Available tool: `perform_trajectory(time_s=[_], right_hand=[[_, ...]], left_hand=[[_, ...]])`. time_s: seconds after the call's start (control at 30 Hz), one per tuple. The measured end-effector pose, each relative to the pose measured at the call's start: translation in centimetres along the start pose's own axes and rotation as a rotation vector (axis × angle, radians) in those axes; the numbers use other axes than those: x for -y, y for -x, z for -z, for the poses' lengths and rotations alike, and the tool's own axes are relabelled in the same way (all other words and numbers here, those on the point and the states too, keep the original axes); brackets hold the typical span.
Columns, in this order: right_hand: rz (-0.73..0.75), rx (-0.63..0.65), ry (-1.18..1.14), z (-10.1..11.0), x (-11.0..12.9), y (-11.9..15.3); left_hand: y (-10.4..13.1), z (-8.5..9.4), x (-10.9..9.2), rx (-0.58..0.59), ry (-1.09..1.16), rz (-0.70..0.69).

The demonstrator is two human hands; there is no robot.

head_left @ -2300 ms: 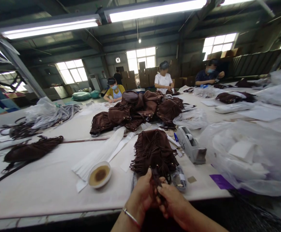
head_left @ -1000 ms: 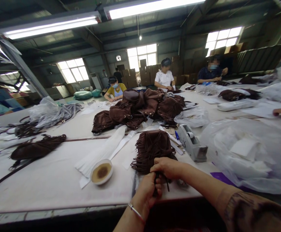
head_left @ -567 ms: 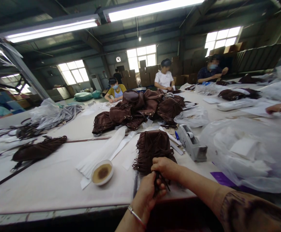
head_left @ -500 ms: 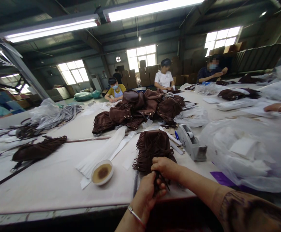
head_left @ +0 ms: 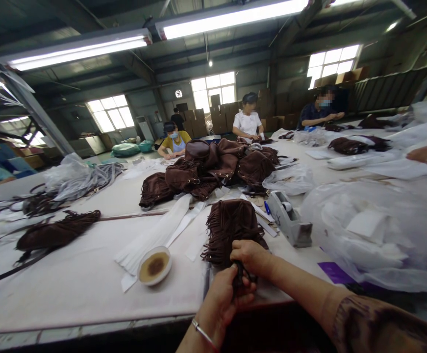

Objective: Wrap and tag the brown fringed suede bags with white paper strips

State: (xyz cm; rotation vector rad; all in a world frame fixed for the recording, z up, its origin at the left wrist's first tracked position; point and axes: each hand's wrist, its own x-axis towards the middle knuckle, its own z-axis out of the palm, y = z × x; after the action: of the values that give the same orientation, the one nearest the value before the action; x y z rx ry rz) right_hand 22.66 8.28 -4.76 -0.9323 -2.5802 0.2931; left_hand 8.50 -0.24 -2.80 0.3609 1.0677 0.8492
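A dark brown fringed leather bag [head_left: 231,220] lies on the white-covered table right in front of me, its fringe spread to the left. At its near edge my left hand [head_left: 228,296] is closed, palm partly up, around a dark leather strap [head_left: 239,274]. My right hand [head_left: 250,256] pinches the same dark piece just above, the two hands almost touching. The fingers hide most of the strap, and how it joins the bag cannot be seen. Left of the bag stands a white bowl [head_left: 169,267] with a brownish content.
Behind the bag is a pile of brown bags [head_left: 216,164]. A grey tape dispenser [head_left: 289,218] and a large clear plastic bag [head_left: 375,240] stand to the right. Another fringed bag [head_left: 59,230] lies left. Co-workers sit across the table; a co-worker's hand [head_left: 424,153] reaches in at right.
My hands stay at the bag's near edge, with the left fingers slightly shifted on the strap. The co-worker's hand at the right has moved slightly. The view has shifted a little.
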Motion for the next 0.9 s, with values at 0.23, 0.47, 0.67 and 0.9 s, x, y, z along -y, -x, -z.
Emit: perform_trajectory(time_s=[0.23,0.47,0.67,0.9], right_hand=[[0.048,0.003,-0.023,1.0,0.3,0.1],[-0.339,-0.261,-0.319,2.2,5.7,4.5],[-0.927,-0.396,-0.745,-1.6,7.5,5.0],[-1.000,-0.430,-1.119,-2.8,8.7,5.1]], left_hand=[[0.5,0.0,-0.1,-0.032,0.010,0.009],[-0.2,0.1,0.5,-0.061,0.093,-0.108],[-0.6,-1.1,1.4,0.039,0.180,-0.185],[-1.0,-1.0,1.8,-0.035,0.217,-0.121]])
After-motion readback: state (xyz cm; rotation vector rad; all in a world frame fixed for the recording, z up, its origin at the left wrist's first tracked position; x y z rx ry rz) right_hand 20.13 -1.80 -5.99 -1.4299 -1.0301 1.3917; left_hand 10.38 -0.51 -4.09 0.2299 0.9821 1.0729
